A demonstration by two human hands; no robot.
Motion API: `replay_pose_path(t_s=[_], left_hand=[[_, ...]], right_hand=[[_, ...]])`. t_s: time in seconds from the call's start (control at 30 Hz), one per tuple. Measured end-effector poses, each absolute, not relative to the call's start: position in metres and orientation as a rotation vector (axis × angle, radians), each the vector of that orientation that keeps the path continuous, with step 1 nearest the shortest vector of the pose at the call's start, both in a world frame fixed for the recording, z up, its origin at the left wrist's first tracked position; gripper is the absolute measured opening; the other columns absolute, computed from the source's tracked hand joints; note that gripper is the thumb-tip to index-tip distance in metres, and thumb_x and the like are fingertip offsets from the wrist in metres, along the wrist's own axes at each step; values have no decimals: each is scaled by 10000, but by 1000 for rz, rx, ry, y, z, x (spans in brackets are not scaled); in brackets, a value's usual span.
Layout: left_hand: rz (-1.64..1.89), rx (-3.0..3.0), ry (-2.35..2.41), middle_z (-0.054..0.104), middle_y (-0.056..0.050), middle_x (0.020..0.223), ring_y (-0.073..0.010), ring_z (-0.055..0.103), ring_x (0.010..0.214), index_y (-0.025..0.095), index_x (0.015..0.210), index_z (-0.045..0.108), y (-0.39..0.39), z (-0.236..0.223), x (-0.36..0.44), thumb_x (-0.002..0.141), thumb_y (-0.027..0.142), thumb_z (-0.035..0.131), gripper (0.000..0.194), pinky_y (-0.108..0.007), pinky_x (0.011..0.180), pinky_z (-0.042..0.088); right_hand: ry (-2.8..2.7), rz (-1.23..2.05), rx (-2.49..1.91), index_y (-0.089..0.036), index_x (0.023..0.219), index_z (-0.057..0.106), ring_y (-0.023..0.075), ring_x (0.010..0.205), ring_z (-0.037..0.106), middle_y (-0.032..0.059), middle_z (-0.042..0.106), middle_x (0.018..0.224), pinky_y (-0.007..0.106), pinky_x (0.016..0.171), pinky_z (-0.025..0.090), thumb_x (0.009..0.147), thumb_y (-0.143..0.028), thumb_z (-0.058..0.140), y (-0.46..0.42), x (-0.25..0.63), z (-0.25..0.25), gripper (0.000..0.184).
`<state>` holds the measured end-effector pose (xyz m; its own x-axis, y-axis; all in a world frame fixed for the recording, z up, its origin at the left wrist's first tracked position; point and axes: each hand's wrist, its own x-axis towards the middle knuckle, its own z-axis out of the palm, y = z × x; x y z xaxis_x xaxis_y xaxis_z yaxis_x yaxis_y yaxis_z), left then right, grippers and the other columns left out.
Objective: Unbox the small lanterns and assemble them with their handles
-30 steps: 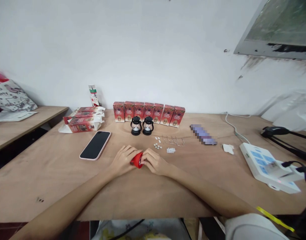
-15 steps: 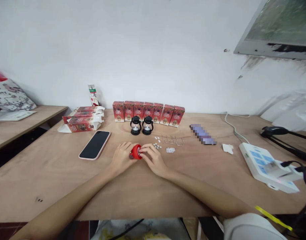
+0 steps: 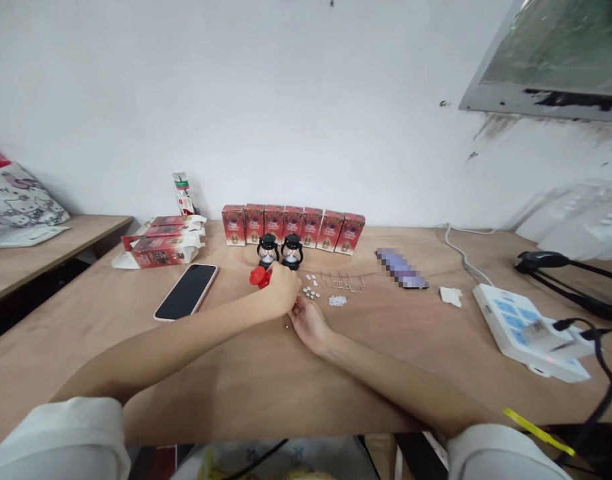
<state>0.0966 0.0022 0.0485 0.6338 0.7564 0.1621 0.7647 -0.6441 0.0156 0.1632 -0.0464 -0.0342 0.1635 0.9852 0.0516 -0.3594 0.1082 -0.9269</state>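
Observation:
My left hand [image 3: 282,292] reaches forward over the wooden table [image 3: 246,373] and is closed on a small red lantern [image 3: 259,277], held just in front of two black toy lanterns [image 3: 267,251] that stand side by side. My right hand [image 3: 312,325] rests on the table just behind the left; its fingers are mostly hidden by the left hand. Small white pieces [image 3: 311,292] and thin wire handles [image 3: 343,281] lie just beyond it. A row of several red boxes [image 3: 293,225] stands behind the lanterns.
A dark phone [image 3: 186,300] lies left of the hands, with flattened red boxes [image 3: 163,243] stacked behind it. A white power strip [image 3: 523,330] with cables sits at the right, and a purple object [image 3: 401,268] lies mid-right. A side table holds a printed bag [image 3: 21,197].
My left hand has carried the red lantern forward, away from the right hand and up to the black lanterns. The right hand has let go of it and stays on the table.

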Motion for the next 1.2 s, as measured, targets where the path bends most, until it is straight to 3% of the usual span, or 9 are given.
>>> replay_pose_path(t_s=[0.13, 0.3, 0.4, 0.53, 0.83, 1.07, 1.2], left_hand=[[24, -2642, -1358, 690, -235, 826, -377, 643, 844, 54, 733, 705, -3, 55, 99, 735, 37, 580, 126, -483, 717, 423], [74, -2442, -1416, 664, -262, 941, -384, 609, 967, 12, 922, 682, 5, 58, 69, 772, -3, 503, 234, -497, 812, 391], [52, -2326, -1443, 640, -288, 1004, -416, 564, 1028, 0, 953, 671, 21, 58, 46, 797, 13, 447, 273, -550, 858, 340], [-1, -2254, -1408, 623, -286, 1041, -412, 521, 1064, 8, 990, 660, 47, 59, 20, 833, 53, 397, 309, -560, 875, 306], [-32, -2309, -1138, 661, -221, 874, -285, 548, 909, 37, 901, 682, 90, 53, 2, 826, 9, 341, 350, -407, 800, 339], [-38, -2358, -912, 679, -174, 790, -290, 508, 1023, 105, 745, 724, 99, 46, 8, 743, -35, 490, 273, -380, 823, 325], [-35, -2345, -854, 687, -167, 835, -293, 488, 1073, 118, 762, 737, 97, 47, 6, 714, -46, 500, 292, -400, 872, 333]], right_hand=[[-928, 1189, -990, -207, 719, 562, 174, 792, 611, 38, 653, 756, 338, 809, 500, 713, -284, 462, -49, 163, -31, 126], [-1071, 1148, -1116, -193, 760, 627, 193, 907, 594, 42, 641, 860, 396, 934, 431, 710, -205, 540, -62, 166, -24, 101], [-1503, 980, -1169, -199, 802, 640, 205, 1030, 558, 64, 612, 1040, 416, 988, 393, 730, -142, 560, -75, 172, -19, 122], [-2215, 547, -1060, -186, 1034, 583, 217, 1153, 503, 111, 565, 1182, 421, 1006, 401, 832, -169, 538, -90, 186, -15, 208], [-2511, -88, -855, -171, 936, 596, 174, 878, 568, 87, 626, 945, 302, 772, 506, 965, -213, 327, -73, 234, -14, 274], [-2635, -522, -897, -158, 930, 600, 176, 846, 563, 84, 621, 888, 300, 749, 478, 951, -137, 327, -42, 253, -13, 275], [-2612, -822, -876, -147, 909, 607, 184, 838, 571, 102, 634, 926, 316, 763, 460, 936, -115, 357, -34, 259, -13, 254]])
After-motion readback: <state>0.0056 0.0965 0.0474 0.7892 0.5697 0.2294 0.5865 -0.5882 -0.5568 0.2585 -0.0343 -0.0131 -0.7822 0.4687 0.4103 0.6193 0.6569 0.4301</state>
